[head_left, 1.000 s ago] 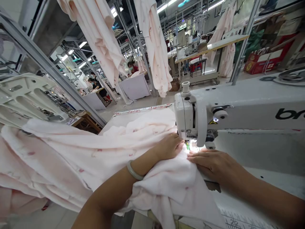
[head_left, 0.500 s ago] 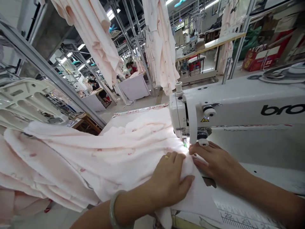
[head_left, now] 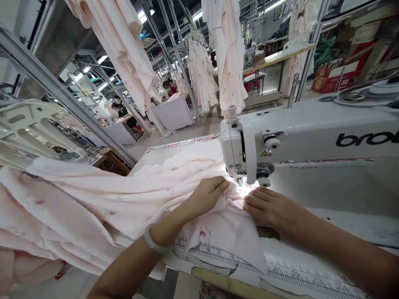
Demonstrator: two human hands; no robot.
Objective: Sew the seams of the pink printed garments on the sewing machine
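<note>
A pale pink printed fabric (head_left: 118, 199) lies spread over the table and runs under the head of a white sewing machine (head_left: 299, 137). My left hand (head_left: 207, 193), with a jade bangle on the wrist, pinches a fold of the fabric just left of the needle. My right hand (head_left: 269, 207) lies flat, fingers together, pressing the fabric's edge down just right of the needle. The needle area (head_left: 241, 181) is lit between the two hands.
A printed ruler (head_left: 280, 272) runs along the table's front edge. Pink garments (head_left: 230, 54) hang from overhead rails. A white plastic frame (head_left: 34, 133) stands at the left. Other people sit at tables (head_left: 174, 112) far behind.
My left hand moved forward from the table's front edge toward the needle and gathered the fabric. The cloth slid back, uncovering the ruler. My right hand stayed by the needle.
</note>
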